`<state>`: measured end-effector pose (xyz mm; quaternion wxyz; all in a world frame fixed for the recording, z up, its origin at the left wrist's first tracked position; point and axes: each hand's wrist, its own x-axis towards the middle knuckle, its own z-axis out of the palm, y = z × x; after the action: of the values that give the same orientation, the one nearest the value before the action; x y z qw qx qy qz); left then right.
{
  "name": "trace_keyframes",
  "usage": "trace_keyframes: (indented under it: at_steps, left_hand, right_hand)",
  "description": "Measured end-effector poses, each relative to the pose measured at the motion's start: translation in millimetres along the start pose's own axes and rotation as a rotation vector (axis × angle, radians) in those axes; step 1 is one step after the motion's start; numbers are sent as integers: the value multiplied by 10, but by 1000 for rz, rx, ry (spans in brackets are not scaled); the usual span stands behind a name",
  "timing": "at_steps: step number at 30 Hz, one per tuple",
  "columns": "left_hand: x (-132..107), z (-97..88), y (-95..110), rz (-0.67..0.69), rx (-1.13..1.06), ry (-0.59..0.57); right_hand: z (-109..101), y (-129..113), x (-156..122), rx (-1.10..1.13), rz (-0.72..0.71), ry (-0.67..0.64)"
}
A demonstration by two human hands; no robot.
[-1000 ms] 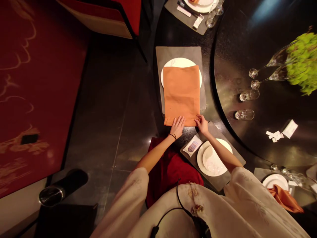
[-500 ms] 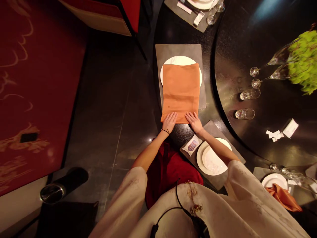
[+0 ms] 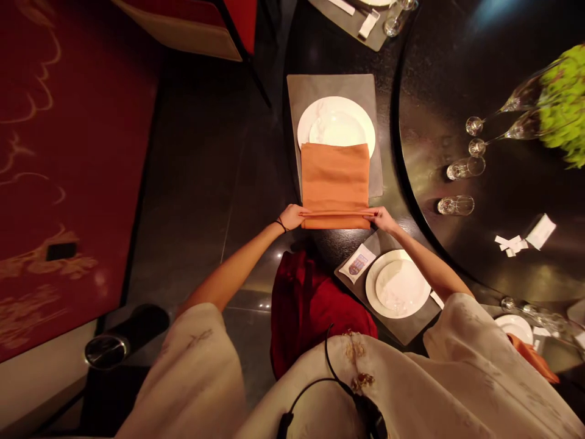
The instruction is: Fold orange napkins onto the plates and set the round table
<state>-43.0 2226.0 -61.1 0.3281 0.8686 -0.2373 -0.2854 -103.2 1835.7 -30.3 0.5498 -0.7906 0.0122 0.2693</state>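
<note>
An orange cloth napkin lies partly over the lower half of a stacked pair of white plates, its near end reaching the table edge. A raised fold runs across it near that end. My left hand pinches the fold at its left side, while my right hand grips the same fold at the right side. Both hands have their fingers closed on the cloth. Under the plates lies a grey placemat.
To the right is a raised round turntable with drinking glasses and green flowers. A second setting with white plates and a small printed packet sits by my right forearm. A red chair stands before me.
My hands went from lying flat on the napkin's near end to pinching a fold at its two sides. The napkin's far edge has come toward me, baring more of the plates.
</note>
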Motion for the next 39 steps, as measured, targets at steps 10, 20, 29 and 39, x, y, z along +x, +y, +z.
trace_keyframes:
  at_steps: [10,20,29,39]
  left_hand:
    - [-410,267,89,414,485,37]
    - [10,697,664,50,376,167]
    - [-319,178,-11,7,-98,26]
    - [89,-170,-18,189,102,89]
  right_hand:
    - [118,211,-267,-816,-483,-205]
    - [889,-67,18,-902,-354,-23]
    - [35,12,-84,-145,-77,-268]
    - [-27,11,72,-153,-201,-72]
